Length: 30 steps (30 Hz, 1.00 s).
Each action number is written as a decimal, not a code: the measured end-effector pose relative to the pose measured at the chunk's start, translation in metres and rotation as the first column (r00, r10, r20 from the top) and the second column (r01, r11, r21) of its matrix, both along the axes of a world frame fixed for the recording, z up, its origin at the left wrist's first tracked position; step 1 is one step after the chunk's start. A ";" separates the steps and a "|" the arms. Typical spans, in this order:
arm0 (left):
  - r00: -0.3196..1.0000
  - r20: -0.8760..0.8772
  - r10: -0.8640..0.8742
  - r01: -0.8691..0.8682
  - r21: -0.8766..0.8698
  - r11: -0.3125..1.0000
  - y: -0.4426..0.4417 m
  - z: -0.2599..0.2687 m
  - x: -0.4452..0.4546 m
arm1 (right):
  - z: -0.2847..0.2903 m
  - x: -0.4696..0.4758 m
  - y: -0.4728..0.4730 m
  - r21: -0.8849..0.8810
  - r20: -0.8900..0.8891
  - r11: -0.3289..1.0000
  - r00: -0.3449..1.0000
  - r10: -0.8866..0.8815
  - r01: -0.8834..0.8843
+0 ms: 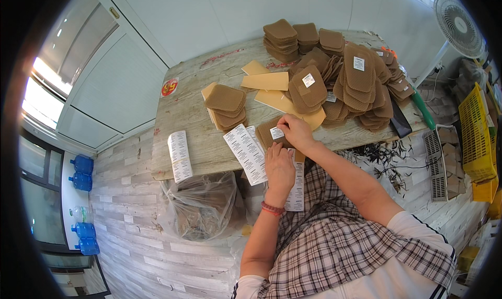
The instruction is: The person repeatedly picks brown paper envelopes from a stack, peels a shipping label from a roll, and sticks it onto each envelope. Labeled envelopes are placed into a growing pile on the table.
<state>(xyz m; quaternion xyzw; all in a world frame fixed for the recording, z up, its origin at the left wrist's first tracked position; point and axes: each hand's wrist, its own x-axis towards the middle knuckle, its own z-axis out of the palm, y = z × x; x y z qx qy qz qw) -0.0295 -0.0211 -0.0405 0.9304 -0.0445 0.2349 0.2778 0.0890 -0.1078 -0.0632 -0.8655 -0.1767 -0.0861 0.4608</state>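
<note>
My right hand (297, 132) pinches the edge of a small white printed label (277, 133), which lies on or just over a brown textured pad (263, 131) at the table's front edge. My left hand (280, 169) rests at the near side of that pad, fingertips just below the label; whether it grips anything is hidden. A strip of printed labels (297, 197) hangs over my lap beside the left hand, its upper part partly covered. More label sheets (245, 154) lie left of the pad. Farther left is a short stack of similar pads (225, 101).
Several piles of brown pads (355, 83), some labelled, crowd the wooden table's (204, 142) right side. Tan paper pieces (264, 81) lie mid-table, and a banded label bundle (180, 156) sits front left. A filled plastic bag (200, 209) stands below; a fan (459, 24) and yellow crate (476, 134) are right.
</note>
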 end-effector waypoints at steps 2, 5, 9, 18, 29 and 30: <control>0.999 -0.038 0.010 -0.010 -0.008 1.000 -0.001 0.003 -0.001 | 0.000 0.001 0.000 -0.014 -0.019 1.000 1.000 -0.004 0.003; 0.999 -0.049 0.011 -0.011 -0.016 1.000 0.000 0.003 0.003 | 0.001 0.001 0.000 -0.030 -0.032 1.000 0.999 -0.003 0.002; 0.998 -0.062 0.017 -0.017 -0.001 1.000 0.003 0.005 0.011 | 0.004 0.000 0.000 -0.037 -0.014 0.999 1.000 0.003 -0.004; 0.997 -0.082 0.014 -0.006 0.100 0.995 0.003 -0.001 0.015 | 0.006 -0.005 0.005 -0.206 0.105 0.968 0.987 -0.124 0.143; 0.998 -0.043 0.045 -0.047 -0.028 0.999 -0.001 -0.001 0.003 | -0.009 0.002 0.002 0.022 0.130 0.994 0.985 -0.113 0.111; 0.998 -0.033 0.059 -0.061 -0.038 0.997 -0.002 -0.001 0.001 | -0.009 0.001 0.002 0.039 0.154 0.993 0.981 -0.120 0.115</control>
